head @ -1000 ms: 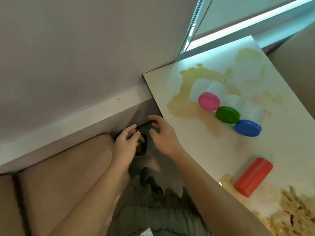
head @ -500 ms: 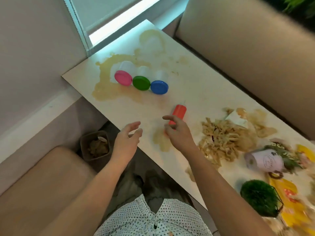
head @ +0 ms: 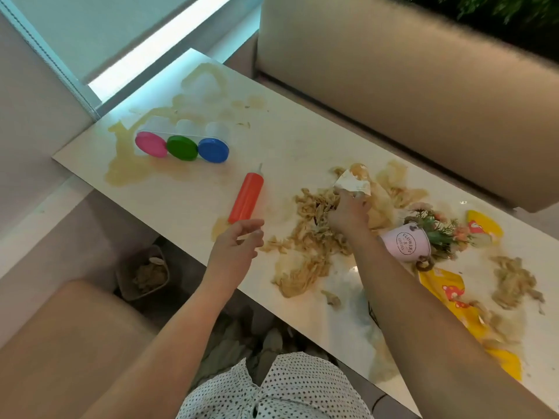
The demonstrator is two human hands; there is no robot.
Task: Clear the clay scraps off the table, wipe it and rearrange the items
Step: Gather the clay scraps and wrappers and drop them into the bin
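Mostly the scraps [head: 314, 234] lie mid-table [head: 287, 140], under and left of the right hand [head: 348, 216]. Right fingers are buried in the pile beside a smeared white scraper [head: 352, 182]; grip cannot be told. Left hand [head: 234, 249] hovers at the near edge, fingers loosely spread, empty, by the red tube [head: 246, 196]. Bin [head: 145, 272] sits on the floor, partly table-hidden. Pink pot [head: 405, 244] lies tipped right.
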